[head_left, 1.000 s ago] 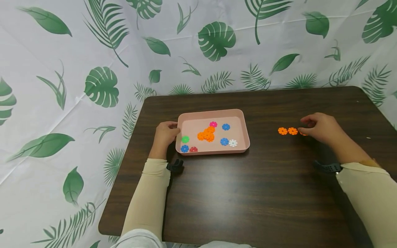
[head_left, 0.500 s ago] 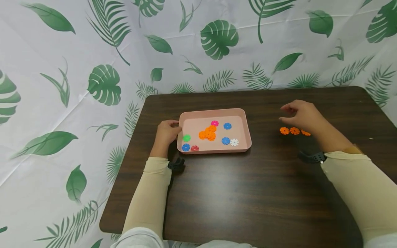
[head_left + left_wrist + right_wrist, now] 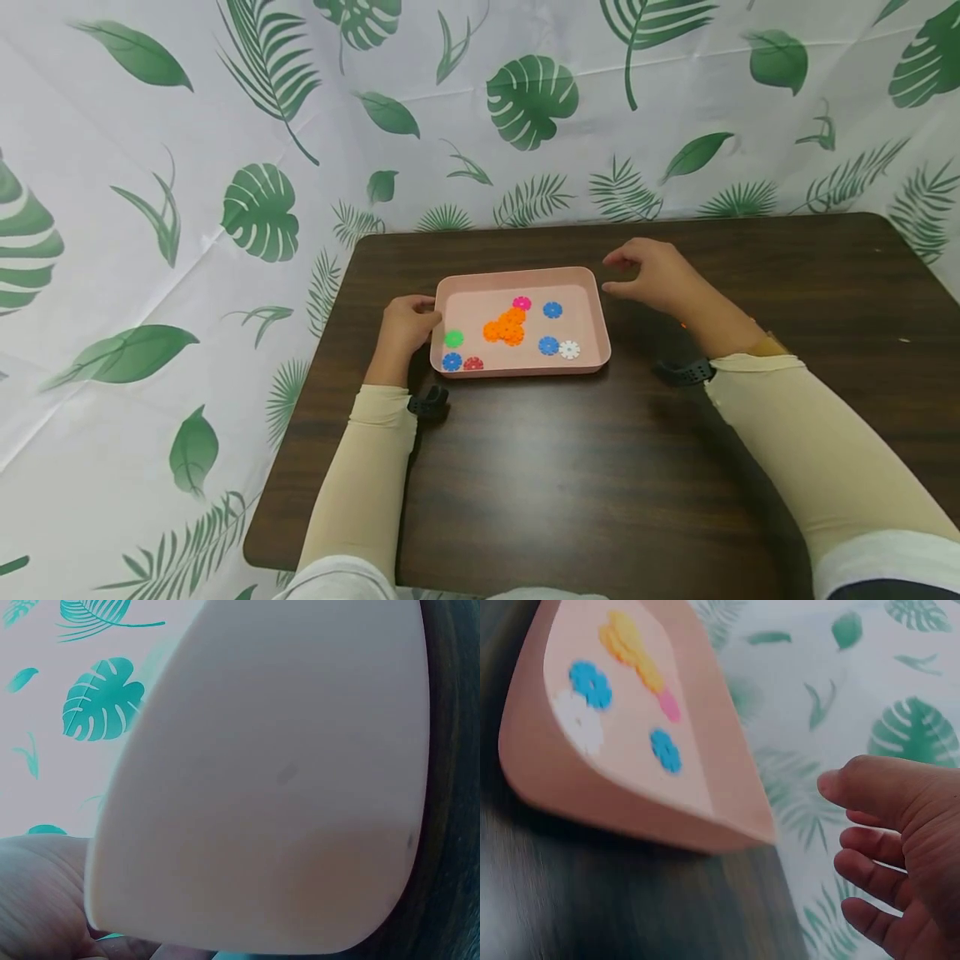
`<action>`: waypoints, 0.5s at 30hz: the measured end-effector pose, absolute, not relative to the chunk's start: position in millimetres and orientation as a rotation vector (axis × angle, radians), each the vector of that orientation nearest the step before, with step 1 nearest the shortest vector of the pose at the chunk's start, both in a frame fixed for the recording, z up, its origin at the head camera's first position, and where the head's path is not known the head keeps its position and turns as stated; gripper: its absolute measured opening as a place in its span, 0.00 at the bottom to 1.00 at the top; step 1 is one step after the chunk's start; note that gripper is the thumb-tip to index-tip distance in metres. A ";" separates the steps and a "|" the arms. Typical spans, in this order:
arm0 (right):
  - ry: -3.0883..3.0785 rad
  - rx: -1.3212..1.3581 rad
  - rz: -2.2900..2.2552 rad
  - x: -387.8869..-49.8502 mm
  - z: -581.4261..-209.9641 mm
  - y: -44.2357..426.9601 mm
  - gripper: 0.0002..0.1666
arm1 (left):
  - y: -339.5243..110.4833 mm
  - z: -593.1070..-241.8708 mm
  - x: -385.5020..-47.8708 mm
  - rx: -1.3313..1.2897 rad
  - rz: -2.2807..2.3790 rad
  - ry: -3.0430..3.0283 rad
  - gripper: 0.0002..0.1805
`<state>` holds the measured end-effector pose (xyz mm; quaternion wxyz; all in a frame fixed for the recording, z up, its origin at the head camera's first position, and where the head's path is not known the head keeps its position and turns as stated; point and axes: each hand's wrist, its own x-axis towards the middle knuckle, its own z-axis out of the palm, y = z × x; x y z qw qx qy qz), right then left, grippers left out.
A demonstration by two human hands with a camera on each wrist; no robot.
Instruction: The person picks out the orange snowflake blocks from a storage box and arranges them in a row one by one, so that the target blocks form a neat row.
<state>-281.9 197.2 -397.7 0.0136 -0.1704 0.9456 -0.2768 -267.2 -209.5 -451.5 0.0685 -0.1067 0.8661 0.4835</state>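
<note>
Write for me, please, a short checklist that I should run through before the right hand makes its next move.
1. Left hand holds the pink tray at its left edge: ok.
2. Right hand is free, thumb and fingers apart: ok.
3. Orange pieces in the tray lie separately: not ok, they overlap in a cluster.
4. Farther blue piece lies apart from the other pieces: ok.
5. Area behind the right forearm is visible: cannot tell what lies there; only orange specks show beside it.
</note>
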 end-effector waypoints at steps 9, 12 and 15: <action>2.856 -0.596 -0.898 -282.6 -411.6 139.5 0.27 | -209.4 -452.8 -266.4 -0.319 1.435 2.641 0.23; 2.814 -0.624 -0.868 -282.6 -419.1 121.7 0.26 | -209.2 -452.9 -266.7 -0.318 1.433 2.641 0.23; 2.803 -0.681 -0.799 -283.6 -426.1 105.5 0.25 | -209.1 -452.6 -267.4 -0.310 1.443 2.642 0.23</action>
